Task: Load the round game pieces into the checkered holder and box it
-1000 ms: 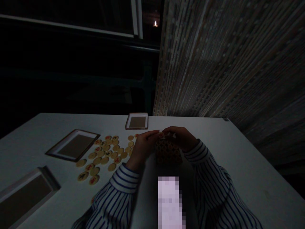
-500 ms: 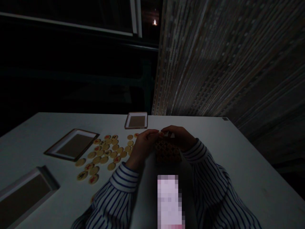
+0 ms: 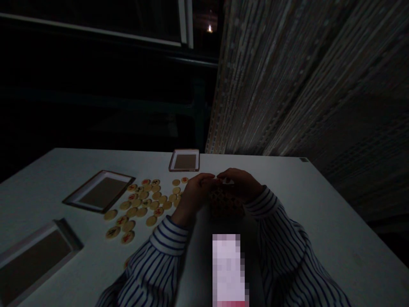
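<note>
My left hand [image 3: 193, 197] and my right hand [image 3: 241, 183] meet over a small patterned red-and-tan object [image 3: 225, 201], perhaps a pouch or box, just above the white table [image 3: 313, 213]. Both hands have their fingers curled and pinched on its top edge. The room is very dark, so I cannot make out what the object is. Left of my hands lie several round yellow game discs [image 3: 143, 204] with red or black marks. Both my sleeves are white with dark stripes.
A shallow framed tray [image 3: 99, 190] lies left of the discs, another [image 3: 35, 256] at the near left edge, and a smaller one [image 3: 184, 160] at the far side. A woven wall rises at the right. A blurred pale patch hangs below my hands.
My hands stay on the patterned object in almost the same place. The view has shifted slightly; nothing on the table has moved.
</note>
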`<state>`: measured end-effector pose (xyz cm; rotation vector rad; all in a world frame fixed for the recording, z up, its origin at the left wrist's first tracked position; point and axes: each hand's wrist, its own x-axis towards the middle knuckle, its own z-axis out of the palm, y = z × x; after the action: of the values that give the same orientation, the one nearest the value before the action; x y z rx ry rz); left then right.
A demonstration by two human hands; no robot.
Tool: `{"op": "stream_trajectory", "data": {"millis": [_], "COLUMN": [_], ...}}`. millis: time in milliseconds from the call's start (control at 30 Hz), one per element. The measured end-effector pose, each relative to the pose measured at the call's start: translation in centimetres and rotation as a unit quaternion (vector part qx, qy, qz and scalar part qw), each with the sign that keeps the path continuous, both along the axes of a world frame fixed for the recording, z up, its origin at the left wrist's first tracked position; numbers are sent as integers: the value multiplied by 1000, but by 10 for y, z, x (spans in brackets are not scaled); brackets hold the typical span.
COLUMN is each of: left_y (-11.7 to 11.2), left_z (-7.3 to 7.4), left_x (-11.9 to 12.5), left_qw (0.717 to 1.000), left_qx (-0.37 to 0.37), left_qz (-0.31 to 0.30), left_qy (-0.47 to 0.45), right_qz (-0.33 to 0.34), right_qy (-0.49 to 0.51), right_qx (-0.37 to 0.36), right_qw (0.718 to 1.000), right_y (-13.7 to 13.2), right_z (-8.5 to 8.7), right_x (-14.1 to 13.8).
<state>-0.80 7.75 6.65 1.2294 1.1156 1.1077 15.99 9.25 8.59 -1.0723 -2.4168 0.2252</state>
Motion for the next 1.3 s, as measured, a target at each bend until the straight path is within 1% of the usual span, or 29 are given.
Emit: {"op": "stream_trajectory", "data": {"millis": [67, 133, 233, 300, 433, 533, 633, 800, 900, 1033, 1300], "left_y": [0, 1, 4, 4, 4, 2, 1, -3, -4, -4, -4], "left_z": [0, -2, -8, -11, -13, -13, -13, -10, -8, -8, -10], "left_x": [-1, -4, -9, -12, -16, -17, -17, -18, -18, -17, -18], "left_qw": [999, 994, 971, 953, 928, 915, 904, 902, 899, 898, 898], "left_qx": [12, 36, 93, 124, 149, 146, 144, 133, 124, 123, 124], "left_qz": [0, 9, 18, 13, -1, -15, -26, -68, -79, -81, -85], "left_qy": [36, 103, 220, 277, 342, 377, 401, 404, 413, 415, 413], "right_qz": [-24, -53, -81, -96, -96, -88, -87, -80, -72, -59, -65], "right_qy": [-28, -66, -135, -184, -270, -300, -309, -334, -354, -354, -365], "right_qx": [-14, -37, -77, -93, -113, -125, -130, -136, -136, -132, -143], "right_qw": [999, 996, 984, 974, 951, 942, 938, 929, 923, 924, 918], "right_y": [-1, -2, -2, -1, 3, 2, 0, 0, 1, 3, 2], "right_z": [3, 6, 8, 7, -1, -4, -4, -4, -5, -7, -8], "right_x": [0, 0, 0, 1, 0, -4, -7, -10, -11, -11, -11]}}
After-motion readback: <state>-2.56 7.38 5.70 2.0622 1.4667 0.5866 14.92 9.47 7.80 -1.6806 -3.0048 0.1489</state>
